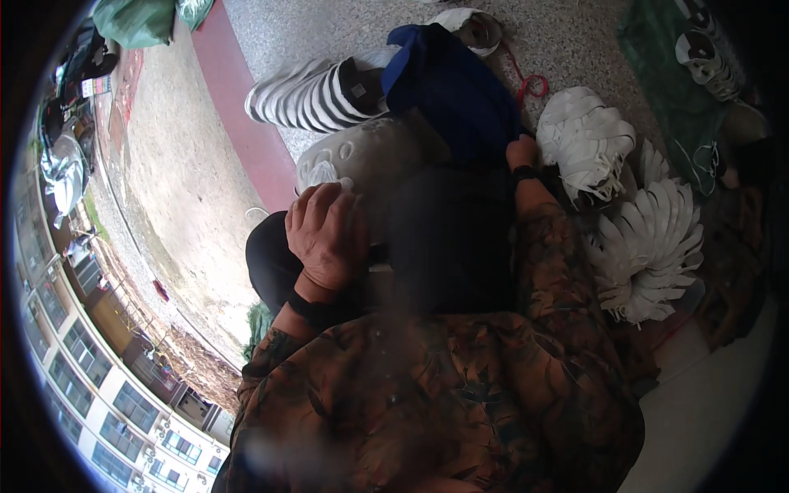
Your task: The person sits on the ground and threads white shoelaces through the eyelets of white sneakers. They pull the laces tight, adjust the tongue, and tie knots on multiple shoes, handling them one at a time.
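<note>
My left hand (330, 234) is curled with its fingers bent, at a small white piece (326, 174) that pokes out past the fingertips. What lies under the palm is hidden. Just beyond it is a pale grey rounded thing with oval marks (374, 146). A dark blue cloth (460, 90) drapes over my lap side and partly covers that grey thing. My right hand (522, 152) is closed on the cloth's right edge. A stack of nested black-and-white striped pieces (308, 103), like shoe uppers, lies to the left of the cloth.
Two bundles of white strap-like pieces, one upper (585, 140) and one lower (653, 255), lie at my right. A red cord (532, 85) loops near the cloth. A green sack (657, 82) with white shoe-like pieces is far right; another green sack (138, 20) lies far left.
</note>
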Demonstrator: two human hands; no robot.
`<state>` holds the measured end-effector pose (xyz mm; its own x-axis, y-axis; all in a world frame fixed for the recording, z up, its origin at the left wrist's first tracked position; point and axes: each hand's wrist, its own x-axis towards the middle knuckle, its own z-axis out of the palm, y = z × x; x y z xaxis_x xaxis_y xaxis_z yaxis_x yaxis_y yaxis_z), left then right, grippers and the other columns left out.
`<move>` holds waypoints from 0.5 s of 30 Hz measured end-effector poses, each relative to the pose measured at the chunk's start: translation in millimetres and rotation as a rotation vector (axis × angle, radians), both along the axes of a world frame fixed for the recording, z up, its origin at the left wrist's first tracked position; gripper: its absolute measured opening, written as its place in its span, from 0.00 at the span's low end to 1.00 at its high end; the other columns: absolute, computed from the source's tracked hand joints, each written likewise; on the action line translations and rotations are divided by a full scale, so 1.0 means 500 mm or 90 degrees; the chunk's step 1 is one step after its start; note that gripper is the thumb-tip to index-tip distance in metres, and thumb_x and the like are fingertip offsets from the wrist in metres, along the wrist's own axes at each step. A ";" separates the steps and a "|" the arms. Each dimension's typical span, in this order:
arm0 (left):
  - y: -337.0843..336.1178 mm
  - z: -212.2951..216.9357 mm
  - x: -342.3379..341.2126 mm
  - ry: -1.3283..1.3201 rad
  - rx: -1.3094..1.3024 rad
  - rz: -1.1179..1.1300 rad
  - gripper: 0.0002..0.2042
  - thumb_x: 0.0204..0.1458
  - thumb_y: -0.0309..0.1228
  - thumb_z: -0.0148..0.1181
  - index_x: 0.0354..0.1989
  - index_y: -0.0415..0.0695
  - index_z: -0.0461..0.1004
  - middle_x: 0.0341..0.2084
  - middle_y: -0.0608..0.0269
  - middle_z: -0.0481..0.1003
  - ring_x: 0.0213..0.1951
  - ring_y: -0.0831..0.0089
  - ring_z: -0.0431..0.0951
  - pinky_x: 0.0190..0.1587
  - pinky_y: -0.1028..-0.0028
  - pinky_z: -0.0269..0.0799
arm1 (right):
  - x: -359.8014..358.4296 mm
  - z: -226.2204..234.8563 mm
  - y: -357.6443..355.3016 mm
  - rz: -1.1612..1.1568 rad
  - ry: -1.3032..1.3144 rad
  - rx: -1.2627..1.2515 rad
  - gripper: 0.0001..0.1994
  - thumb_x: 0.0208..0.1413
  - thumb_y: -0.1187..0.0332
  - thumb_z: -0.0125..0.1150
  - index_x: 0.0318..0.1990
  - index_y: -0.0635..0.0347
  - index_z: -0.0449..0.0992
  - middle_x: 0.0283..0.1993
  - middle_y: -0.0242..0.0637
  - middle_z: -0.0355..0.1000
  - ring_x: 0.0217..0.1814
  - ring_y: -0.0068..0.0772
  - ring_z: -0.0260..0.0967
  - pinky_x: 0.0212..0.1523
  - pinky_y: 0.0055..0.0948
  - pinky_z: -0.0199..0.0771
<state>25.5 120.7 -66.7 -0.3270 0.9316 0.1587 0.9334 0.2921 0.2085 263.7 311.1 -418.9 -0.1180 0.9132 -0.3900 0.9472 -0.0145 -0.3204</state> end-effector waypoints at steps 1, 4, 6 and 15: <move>-0.001 0.001 0.000 0.003 -0.002 0.002 0.12 0.36 0.26 0.60 0.33 0.45 0.73 0.37 0.60 0.72 0.41 0.58 0.72 0.43 0.64 0.65 | -0.003 0.005 -0.002 0.024 0.019 0.002 0.12 0.49 0.71 0.51 0.38 0.70 0.71 0.37 0.59 0.71 0.43 0.62 0.66 0.45 0.47 0.66; -0.004 0.000 0.002 0.013 0.001 0.006 0.12 0.36 0.27 0.60 0.33 0.46 0.72 0.37 0.61 0.72 0.41 0.59 0.71 0.43 0.64 0.65 | -0.009 0.044 -0.007 0.053 0.095 0.004 0.13 0.50 0.72 0.49 0.41 0.72 0.70 0.39 0.59 0.70 0.46 0.61 0.66 0.47 0.43 0.66; -0.012 0.002 0.002 0.020 0.002 0.011 0.12 0.37 0.29 0.60 0.34 0.47 0.72 0.37 0.62 0.72 0.42 0.60 0.71 0.44 0.64 0.64 | -0.004 0.087 -0.023 0.040 0.201 0.018 0.14 0.53 0.71 0.48 0.44 0.72 0.69 0.43 0.57 0.70 0.49 0.57 0.66 0.51 0.40 0.65; -0.016 0.022 -0.002 -0.057 -0.040 0.039 0.17 0.38 0.32 0.61 0.40 0.47 0.71 0.38 0.62 0.72 0.44 0.58 0.70 0.46 0.62 0.64 | 0.026 0.531 -0.031 0.111 0.630 -0.012 0.13 0.57 0.70 0.49 0.46 0.70 0.69 0.46 0.48 0.69 0.49 0.41 0.66 0.50 0.31 0.63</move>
